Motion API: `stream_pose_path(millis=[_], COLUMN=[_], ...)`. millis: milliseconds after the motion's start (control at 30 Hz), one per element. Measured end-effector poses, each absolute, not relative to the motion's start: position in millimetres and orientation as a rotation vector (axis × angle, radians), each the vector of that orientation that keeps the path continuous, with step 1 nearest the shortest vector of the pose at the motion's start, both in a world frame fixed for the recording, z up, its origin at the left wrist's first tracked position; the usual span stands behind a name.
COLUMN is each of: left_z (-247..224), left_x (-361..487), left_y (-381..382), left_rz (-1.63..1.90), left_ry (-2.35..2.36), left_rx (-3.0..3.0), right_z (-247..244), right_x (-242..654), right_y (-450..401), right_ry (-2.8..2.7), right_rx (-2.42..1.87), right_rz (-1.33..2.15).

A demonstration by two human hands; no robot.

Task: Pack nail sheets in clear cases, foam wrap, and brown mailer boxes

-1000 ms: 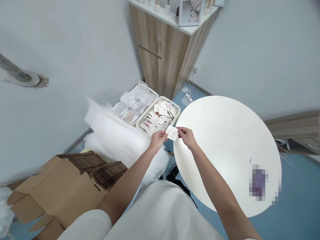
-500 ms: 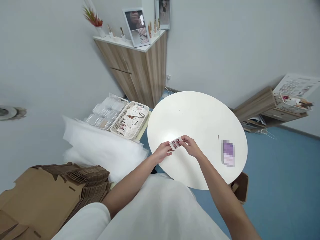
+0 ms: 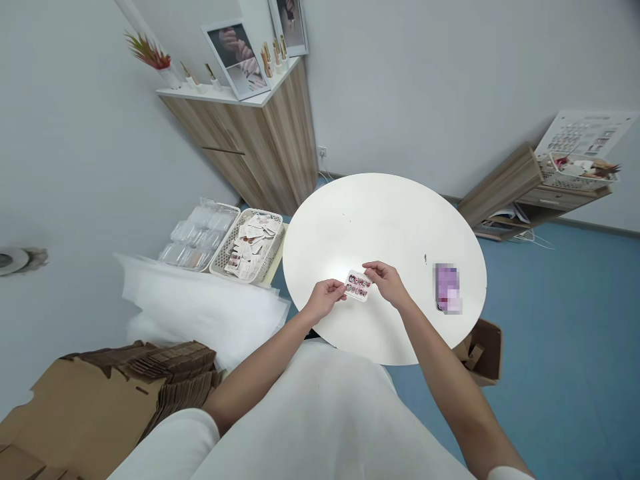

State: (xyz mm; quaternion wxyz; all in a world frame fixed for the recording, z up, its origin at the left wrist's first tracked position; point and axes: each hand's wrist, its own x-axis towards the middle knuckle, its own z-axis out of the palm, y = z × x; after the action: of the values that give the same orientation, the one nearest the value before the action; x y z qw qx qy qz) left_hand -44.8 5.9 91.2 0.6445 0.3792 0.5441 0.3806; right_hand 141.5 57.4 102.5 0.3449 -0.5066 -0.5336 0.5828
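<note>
A small white card of press-on nails (image 3: 358,286), with two rows of dark red and pink nails, is held above the near part of the round white table (image 3: 395,223). My left hand (image 3: 323,300) pinches its left edge between thumb and fingers. At the card's upper right corner, my right hand (image 3: 387,281) grips with thumb and forefinger. The nail side faces up toward me, and most of it shows between the two hands.
A blurred-out purple item (image 3: 447,283) lies on the table's right. To the left are a basket of cards (image 3: 273,257), a basket of clear plastic cases (image 3: 200,230), white film sheets (image 3: 200,310) and flat cardboard boxes (image 3: 95,407). An open carton (image 3: 493,353) sits below the table's right edge.
The press-on nail card has turned flatter and now faces me more fully. My right fingers have shifted from over its face to its upper right corner. The camera view has shifted slightly.
</note>
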Motion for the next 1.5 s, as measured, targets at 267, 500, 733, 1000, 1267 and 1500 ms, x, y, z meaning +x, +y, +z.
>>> stream_pose_path(millis=[267, 500, 733, 1000, 1267, 1500], left_z=[87.0, 79.2, 59.0, 49.7, 30.6, 5.1], left_x=[-56.6, -73.0, -90.9, -123.0, -161.5, -179.3], left_y=[18.8, 21.0, 21.4, 23.5, 30.5, 35.2], left_rz=[0.860, 0.913, 0.890, 0.775, 0.665, 0.438], left_ry=[1.215, 1.278, 1.324, 1.330, 1.445, 1.673], left_rx=[0.831, 0.736, 0.808, 1.136, 1.333, 1.411], right_z=[98.1, 73.2, 48.8, 46.3, 29.4, -3.3], right_x=[140.8, 117.2, 82.1, 64.1, 20.9, -17.4], right_y=[47.9, 31.1, 9.8, 23.7, 46.6, 59.2], right_ry=[-1.250, -1.269, -1.135, -1.258, -1.607, -1.867], right_rx=[-1.315, -1.190, -1.297, -1.384, -1.565, -1.730], right_rz=[1.550, 1.663, 1.570, 1.639, 1.558, 1.486])
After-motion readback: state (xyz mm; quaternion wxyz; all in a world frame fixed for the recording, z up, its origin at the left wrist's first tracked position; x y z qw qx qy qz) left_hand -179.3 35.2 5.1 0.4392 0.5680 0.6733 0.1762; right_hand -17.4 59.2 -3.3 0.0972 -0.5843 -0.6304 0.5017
